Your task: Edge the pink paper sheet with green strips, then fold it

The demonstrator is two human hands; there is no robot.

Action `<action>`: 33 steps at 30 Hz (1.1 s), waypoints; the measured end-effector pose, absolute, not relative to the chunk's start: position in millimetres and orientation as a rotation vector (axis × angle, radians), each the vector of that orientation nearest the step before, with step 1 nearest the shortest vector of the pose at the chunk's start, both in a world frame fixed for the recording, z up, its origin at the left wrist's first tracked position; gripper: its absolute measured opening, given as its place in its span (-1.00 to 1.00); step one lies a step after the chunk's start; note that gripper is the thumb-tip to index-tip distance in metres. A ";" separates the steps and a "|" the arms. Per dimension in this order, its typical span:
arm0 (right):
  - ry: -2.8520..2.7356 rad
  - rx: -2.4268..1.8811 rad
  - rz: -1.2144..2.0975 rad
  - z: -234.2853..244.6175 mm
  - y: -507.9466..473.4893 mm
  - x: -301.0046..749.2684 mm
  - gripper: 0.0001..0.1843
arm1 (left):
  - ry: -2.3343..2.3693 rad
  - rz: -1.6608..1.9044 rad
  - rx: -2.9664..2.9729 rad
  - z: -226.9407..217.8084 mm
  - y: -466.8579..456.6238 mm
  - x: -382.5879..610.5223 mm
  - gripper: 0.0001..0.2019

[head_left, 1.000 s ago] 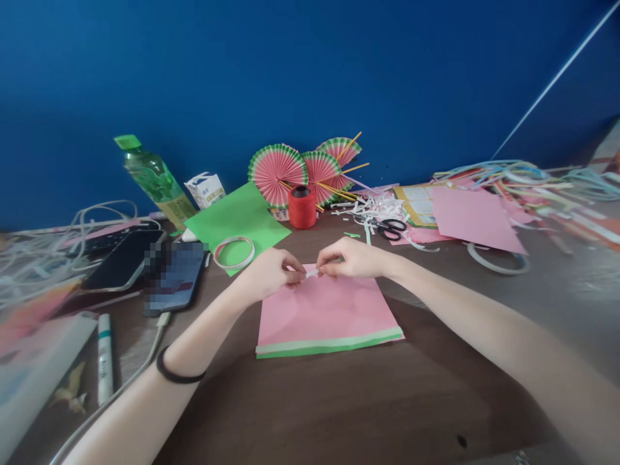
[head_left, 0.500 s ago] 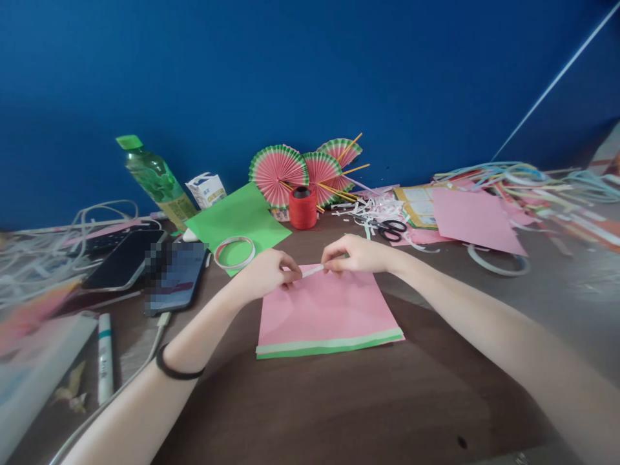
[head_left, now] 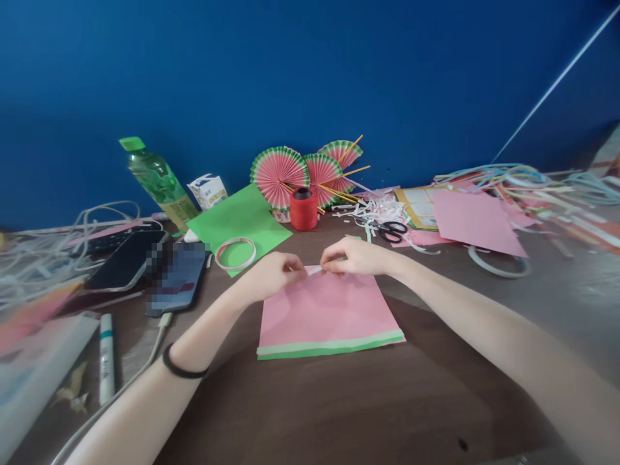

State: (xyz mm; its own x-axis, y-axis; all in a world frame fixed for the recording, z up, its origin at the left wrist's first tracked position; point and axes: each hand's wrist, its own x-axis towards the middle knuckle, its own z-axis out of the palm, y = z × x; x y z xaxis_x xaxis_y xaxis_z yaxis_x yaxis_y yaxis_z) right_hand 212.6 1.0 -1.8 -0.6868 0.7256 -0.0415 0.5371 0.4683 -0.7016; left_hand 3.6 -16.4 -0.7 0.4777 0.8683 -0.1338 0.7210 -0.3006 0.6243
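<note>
A pink sheet of paper (head_left: 324,310) lies flat on the table, with pale green and darker green bands along its near edge. At its far edge a short white tape strip (head_left: 314,270) shows between my two hands. My right hand (head_left: 356,256) is closed, pinching the strip's right end between thumb and fingertips. Bent fingers of my left hand (head_left: 276,274) are closed at the strip's left end, over the paper's far left corner; its fingertips are partly hidden. Left of the paper, a tape roll (head_left: 236,254) rests on a green sheet (head_left: 237,216).
Behind stand a red thread spool (head_left: 303,210) and pleated pink-and-green paper fans (head_left: 279,175) on sticks. Black-handled scissors (head_left: 392,231) lie near paper scraps. To the left are a phone (head_left: 181,278) with a cable, a marker (head_left: 106,358) and a green bottle (head_left: 157,184).
My left hand has shifted slightly right, nearer my right hand, and less of the white strip shows between them. My right hand and the pink sheet have barely moved.
</note>
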 end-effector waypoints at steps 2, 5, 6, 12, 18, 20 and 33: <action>-2.448 -1.118 1.038 -1.3 2.1 214.3 -0.81 | 1.314 0.270 2.125 -1.1 -15.2 1.3 -0.83; -2.440 -1.150 1.117 -1.7 8.3 221.7 -0.78 | 1.335 0.240 2.127 1.2 -11.1 -5.8 -0.85; -2.435 -1.158 1.137 -2.2 11.1 224.7 -0.78 | 1.333 0.223 2.123 2.1 -9.5 -8.5 -0.85; -2.395 -1.215 1.312 -8.6 24.3 236.6 -0.73 | 1.309 0.146 2.069 3.1 -4.0 -17.1 -0.84; -2.400 -1.162 1.407 -11.0 28.0 242.5 -0.63 | 1.333 0.136 2.068 1.2 -3.4 -18.6 -0.85; -2.404 -1.143 1.428 -10.2 27.6 243.3 -0.65 | 1.329 0.144 2.058 0.8 -2.2 -19.5 -0.85; -2.461 -1.177 1.337 -12.7 26.5 237.9 -0.84 | 1.366 0.121 2.111 -0.7 -1.5 -20.7 -0.83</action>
